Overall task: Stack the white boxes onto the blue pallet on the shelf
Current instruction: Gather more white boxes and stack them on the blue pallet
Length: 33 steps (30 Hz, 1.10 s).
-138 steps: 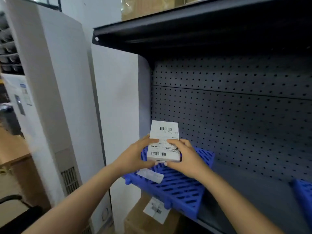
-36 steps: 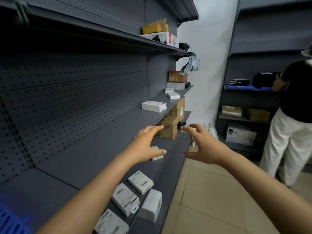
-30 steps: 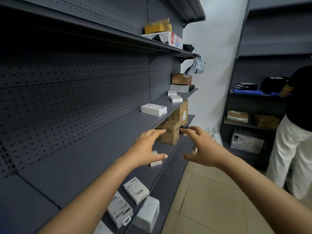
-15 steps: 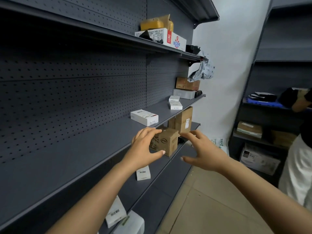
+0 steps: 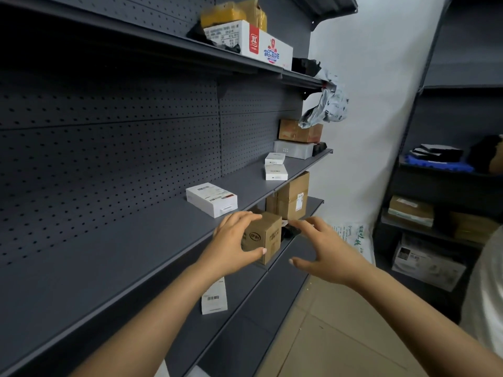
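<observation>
A white box [image 5: 211,198] with barcode labels lies on the grey middle shelf [image 5: 109,254], just beyond my hands. Two smaller white boxes [image 5: 275,168] sit farther along the same shelf. Another white box [image 5: 214,297] lies on the lower shelf under my left wrist. My left hand [image 5: 234,244] and my right hand [image 5: 321,247] are both raised in the air with fingers spread, holding nothing, a short way below and right of the nearest white box. The blue pallet from the task is out of view.
A small brown carton [image 5: 262,236] stands on the lower shelf between my hands, with taller cartons [image 5: 292,198] behind it. The top shelf carries a red-and-white box [image 5: 261,44]. A second shelf unit [image 5: 435,186] and a person's white clothing [image 5: 487,292] are at right.
My view has swung right from the blue pallet, where I held a white box, along the shelf. Both hands, now empty, have moved forward toward the labelled white box.
</observation>
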Tool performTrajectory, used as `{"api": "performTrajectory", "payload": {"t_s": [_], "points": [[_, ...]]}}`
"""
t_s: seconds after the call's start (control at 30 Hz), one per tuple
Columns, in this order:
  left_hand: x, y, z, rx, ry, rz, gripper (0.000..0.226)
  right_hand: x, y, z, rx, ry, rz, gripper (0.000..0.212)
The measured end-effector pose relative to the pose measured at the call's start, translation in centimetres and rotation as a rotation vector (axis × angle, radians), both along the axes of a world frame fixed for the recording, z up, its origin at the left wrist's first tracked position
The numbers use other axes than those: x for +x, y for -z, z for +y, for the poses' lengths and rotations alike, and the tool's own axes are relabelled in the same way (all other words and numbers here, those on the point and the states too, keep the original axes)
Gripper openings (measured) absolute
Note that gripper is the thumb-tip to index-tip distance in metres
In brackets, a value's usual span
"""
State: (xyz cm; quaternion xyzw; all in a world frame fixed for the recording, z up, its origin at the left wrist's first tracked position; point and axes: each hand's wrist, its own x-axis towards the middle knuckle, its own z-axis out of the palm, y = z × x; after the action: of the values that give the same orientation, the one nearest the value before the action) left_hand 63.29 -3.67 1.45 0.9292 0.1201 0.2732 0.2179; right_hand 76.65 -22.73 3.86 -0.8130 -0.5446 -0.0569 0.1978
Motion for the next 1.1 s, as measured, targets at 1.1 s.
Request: {"api": "performTrajectory", "payload": {"t_s": [1.1], "points": [[37.3, -1.5, 19.3, -0.095, -0.102, 0.152, 0.078, 40.0, -1.1, 21.3, -0.049, -0.098, -0.02, 0.076]]}}
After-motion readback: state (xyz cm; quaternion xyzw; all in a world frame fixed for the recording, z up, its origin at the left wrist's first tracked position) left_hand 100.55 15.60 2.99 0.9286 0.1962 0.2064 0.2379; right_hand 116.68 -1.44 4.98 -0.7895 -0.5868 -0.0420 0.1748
